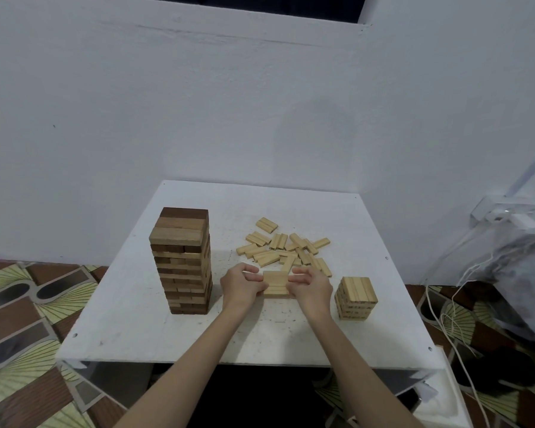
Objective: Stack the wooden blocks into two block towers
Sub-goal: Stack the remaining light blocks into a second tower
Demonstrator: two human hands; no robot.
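Blocks (275,284) in a small stack sit grasped between left hand (241,284) and right hand (311,287).

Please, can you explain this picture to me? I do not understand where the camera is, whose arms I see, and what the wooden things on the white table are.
The camera sits on a person's head and looks down at their own arms. On the white table stands a tall dark block tower, and a short pale tower to the right. Loose pale blocks lie behind. The left hand and the right hand press a small stack of pale blocks between them.
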